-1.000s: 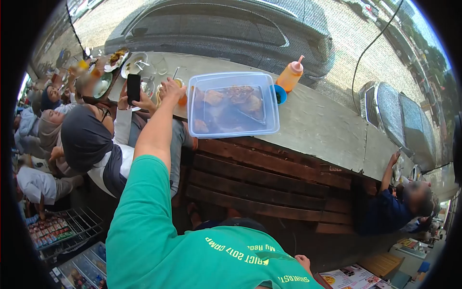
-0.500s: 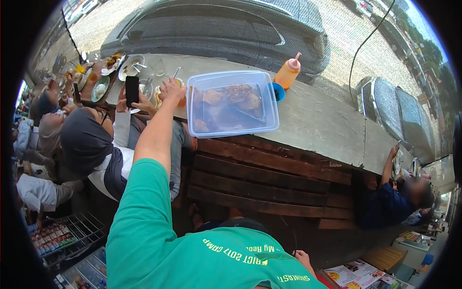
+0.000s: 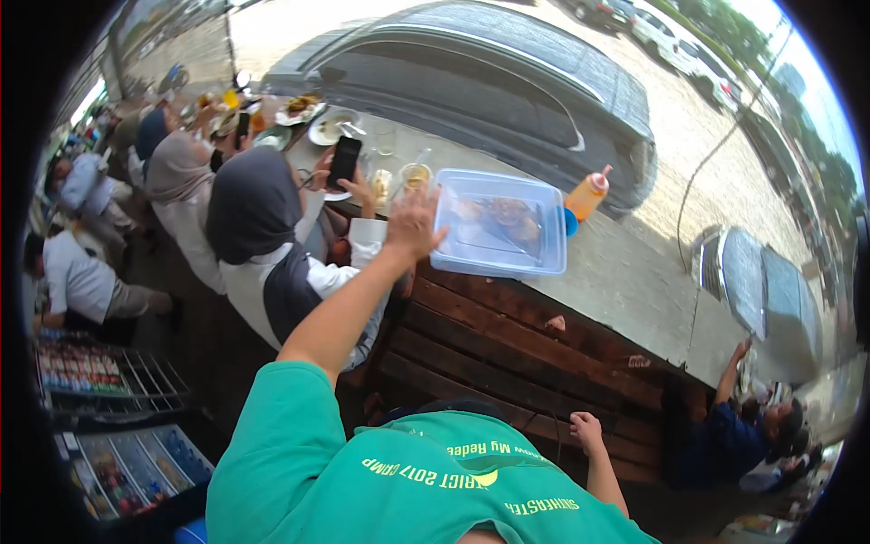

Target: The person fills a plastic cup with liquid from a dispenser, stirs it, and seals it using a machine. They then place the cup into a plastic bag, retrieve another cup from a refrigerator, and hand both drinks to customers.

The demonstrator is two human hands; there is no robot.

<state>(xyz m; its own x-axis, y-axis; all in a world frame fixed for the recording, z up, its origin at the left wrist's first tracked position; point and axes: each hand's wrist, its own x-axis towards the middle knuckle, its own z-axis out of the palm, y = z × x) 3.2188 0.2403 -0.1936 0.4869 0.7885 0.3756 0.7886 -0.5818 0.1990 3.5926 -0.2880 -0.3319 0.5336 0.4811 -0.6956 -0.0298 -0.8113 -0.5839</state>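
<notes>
My left hand [image 3: 415, 227] reaches out over the long table, fingers spread and empty. It is beside the left wall of a clear plastic food container [image 3: 500, 263], with brown pieces of food [image 3: 507, 218] showing through it. Just past my fingers stands a glass [image 3: 417, 172] with something yellowish in it. Down by my side, at the bench, my right hand [image 3: 587, 428] hangs with curled fingers and nothing visible in them. To the container's right are an orange squeeze bottle [image 3: 587, 195] and a small blue bowl [image 3: 570, 222].
Left of my arm sits a person in a dark headscarf [image 3: 254, 204], holding a phone [image 3: 344, 160]. Plates [image 3: 333, 127] of food line the table beyond. A slatted wooden bench [image 3: 507, 349] runs along the near side. Someone in dark blue [image 3: 725, 444] sits far right.
The view has swung, shifting the table and container rightward in the picture. My left hand has come nearer to the container's left side. My right hand has risen a little into view.
</notes>
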